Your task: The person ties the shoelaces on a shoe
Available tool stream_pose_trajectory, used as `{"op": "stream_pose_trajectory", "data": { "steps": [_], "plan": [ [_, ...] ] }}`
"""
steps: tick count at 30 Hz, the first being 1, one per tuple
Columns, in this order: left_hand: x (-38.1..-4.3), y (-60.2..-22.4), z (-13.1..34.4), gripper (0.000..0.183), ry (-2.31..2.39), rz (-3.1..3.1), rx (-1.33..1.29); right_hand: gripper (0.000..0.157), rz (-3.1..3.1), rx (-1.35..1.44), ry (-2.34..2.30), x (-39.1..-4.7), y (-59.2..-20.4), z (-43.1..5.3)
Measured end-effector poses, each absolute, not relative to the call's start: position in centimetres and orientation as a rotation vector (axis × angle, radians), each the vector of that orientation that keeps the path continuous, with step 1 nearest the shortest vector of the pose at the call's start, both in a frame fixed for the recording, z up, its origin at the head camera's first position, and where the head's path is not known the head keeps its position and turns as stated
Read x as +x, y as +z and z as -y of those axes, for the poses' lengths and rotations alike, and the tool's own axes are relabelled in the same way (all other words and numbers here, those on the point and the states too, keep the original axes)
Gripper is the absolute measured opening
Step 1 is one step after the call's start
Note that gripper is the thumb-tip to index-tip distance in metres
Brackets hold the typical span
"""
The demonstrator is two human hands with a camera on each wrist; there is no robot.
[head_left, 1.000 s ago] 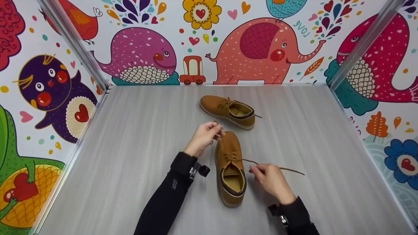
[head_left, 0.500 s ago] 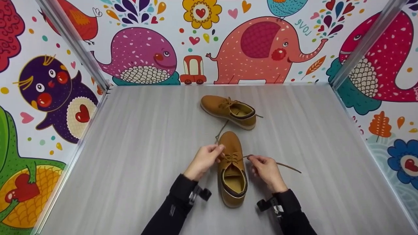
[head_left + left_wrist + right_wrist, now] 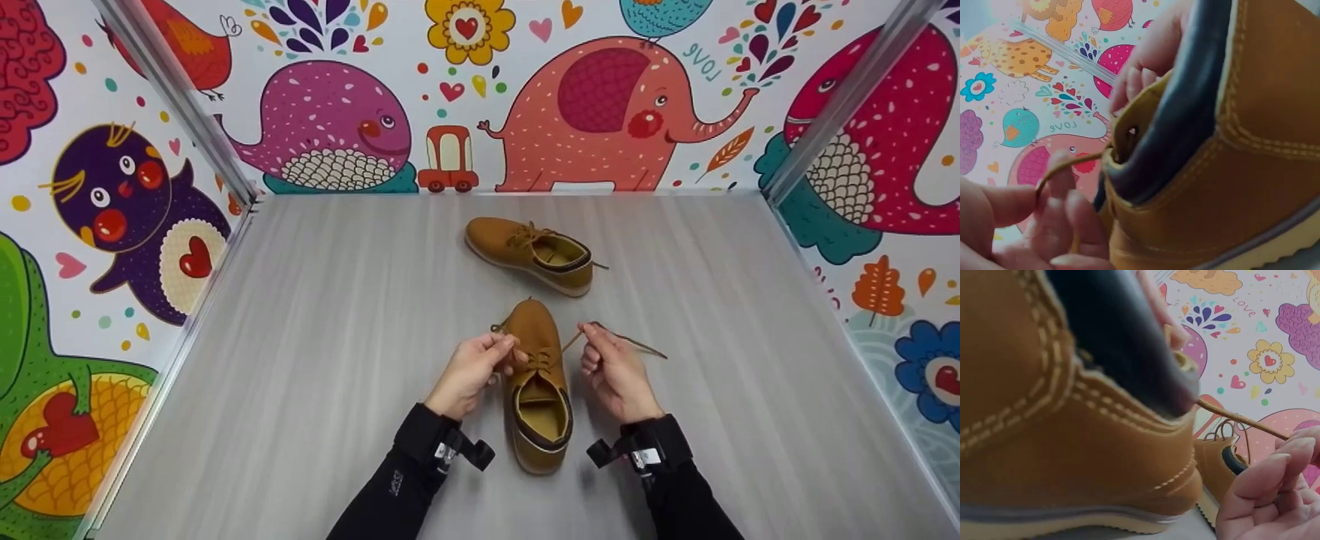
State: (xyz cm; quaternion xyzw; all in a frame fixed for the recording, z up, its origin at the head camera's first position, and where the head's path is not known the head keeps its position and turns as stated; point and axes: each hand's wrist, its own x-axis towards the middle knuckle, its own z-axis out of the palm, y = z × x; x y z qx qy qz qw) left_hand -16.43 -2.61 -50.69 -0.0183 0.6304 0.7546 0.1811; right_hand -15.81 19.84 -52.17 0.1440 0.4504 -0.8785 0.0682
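Nearest you, the tan leather shoe with a dark padded collar (image 3: 538, 386) stands upright on the pale grey, wood-grained desk (image 3: 337, 315), toe away. Your left hand's grip (image 3: 472, 371) pinches the thin brown left lace (image 3: 1073, 162); your right hand (image 3: 619, 379) has just lifted the thin brown right lace (image 3: 1244, 419), pinched in its fingertips, so both are held, one each side. Beyond rests the matching tan leather shoe (image 3: 525, 259), then the white cartoon-printed wall (image 3: 484, 109).

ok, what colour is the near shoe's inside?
The near shoe's inside is mustard yellow; head view shows it best.
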Motion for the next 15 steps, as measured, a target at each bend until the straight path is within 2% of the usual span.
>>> {"op": "stream_pose_trajectory", "data": {
  "steps": [5,12,15],
  "plan": [
    [-16.6,-51.0,2.0,0.019,2.153,-1.819,-0.086,0.016,-1.439,0.451,-2.671,-15.3,-51.7,-21.0],
    [-17.2,-49.4,0.8,0.019,2.176,-2.037,0.094,0.011,-1.541,0.428,-2.657,-14.8,-51.2,-21.1],
    [-17.3,-50.3,1.1,0.017,2.094,-2.096,0.013,0.010,-1.614,0.454,-2.653,-14.8,-51.2,-20.9]
  ]
}}
